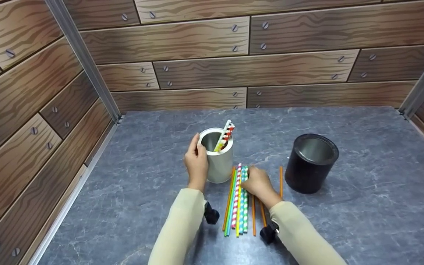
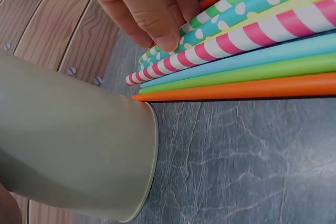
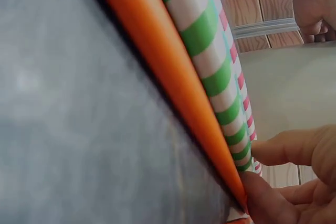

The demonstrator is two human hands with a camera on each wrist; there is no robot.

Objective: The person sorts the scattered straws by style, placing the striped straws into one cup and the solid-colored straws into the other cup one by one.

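Observation:
My left hand (image 1: 196, 163) grips the light grey cylindrical cup (image 1: 220, 167) from its left side, near the rim. Several patterned paper straws (image 1: 226, 134) lean inside that cup. In front of it, a row of coloured straws (image 1: 234, 206) lies on the table: orange, green, blue, pink-striped, yellow, teal-dotted and green-striped. At the far end of the row, my right hand (image 1: 259, 183) pinches the green-and-white striped straw (image 3: 215, 77) between thumb and fingers. The teal dotted straw (image 2: 210, 29) lies right beside the thumb. An orange straw (image 3: 163, 66) runs along the outer side.
A black cylindrical cup (image 1: 309, 165) stands upright to the right. Between it and my right hand lies a lone orange straw (image 1: 281, 180). More orange straws (image 1: 254, 217) lie near my right wrist. Wood-patterned walls (image 1: 197, 70) enclose the grey marbled table (image 1: 123, 206).

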